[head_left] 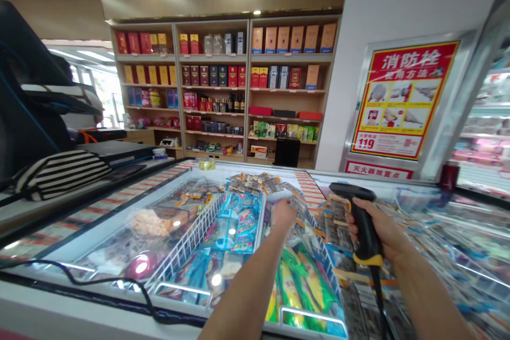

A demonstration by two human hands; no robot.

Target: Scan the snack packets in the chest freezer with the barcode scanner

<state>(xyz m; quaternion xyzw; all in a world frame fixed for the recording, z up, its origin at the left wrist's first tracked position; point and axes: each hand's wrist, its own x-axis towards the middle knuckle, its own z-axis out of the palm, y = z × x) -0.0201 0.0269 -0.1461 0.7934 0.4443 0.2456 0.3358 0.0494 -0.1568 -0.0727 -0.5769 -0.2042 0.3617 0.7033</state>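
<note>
My right hand (376, 228) is wrapped around the grip of a black and yellow barcode scanner (367, 236), held above the right side of the freezer. Its head points left, and its cable hangs down. My left hand (283, 213) reaches forward over the freezer's glass top, fingers closed on a small packet (298, 203) that is partly hidden by the hand. Behind it, a pile of small brown snack packets (251, 183) lies on the glass. More packets (337, 223) are laid in rows to the left of the scanner and below it.
Under the glass, white wire baskets (195, 234) hold blue ice-cream bags (239, 218) and green-yellow packs (297, 281). A black cable (79, 280) runs along the front edge. Left stand a striped pouch (67, 174) and a dark monitor (27, 85). Shelves (215, 87) of boxes line the back.
</note>
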